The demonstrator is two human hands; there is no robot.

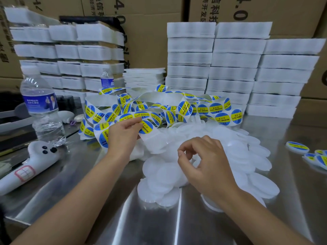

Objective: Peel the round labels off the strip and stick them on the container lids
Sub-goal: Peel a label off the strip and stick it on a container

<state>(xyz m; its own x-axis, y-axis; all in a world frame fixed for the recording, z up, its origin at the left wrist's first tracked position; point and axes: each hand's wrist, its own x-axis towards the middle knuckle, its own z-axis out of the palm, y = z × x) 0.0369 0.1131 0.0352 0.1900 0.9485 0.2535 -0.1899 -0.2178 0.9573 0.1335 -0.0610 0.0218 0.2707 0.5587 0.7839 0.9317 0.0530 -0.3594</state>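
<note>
The left hand (123,133) pinches the label strip (203,108) between thumb and fingers, right at a blue-and-yellow round label (146,127) near the strip's loose end. The rest of the strip lies tangled in loops just beyond, toward the far middle of the steel table (159,218). The right hand (208,165) hovers with curled fingers over the heap of plain white lids (247,156), thumb close to forefinger; I cannot tell whether it grips one. A few labelled lids (298,147) lie apart at the right edge. A water bottle (42,106) stands at the left, and stacked white foam trays (230,59) rise behind.
</note>
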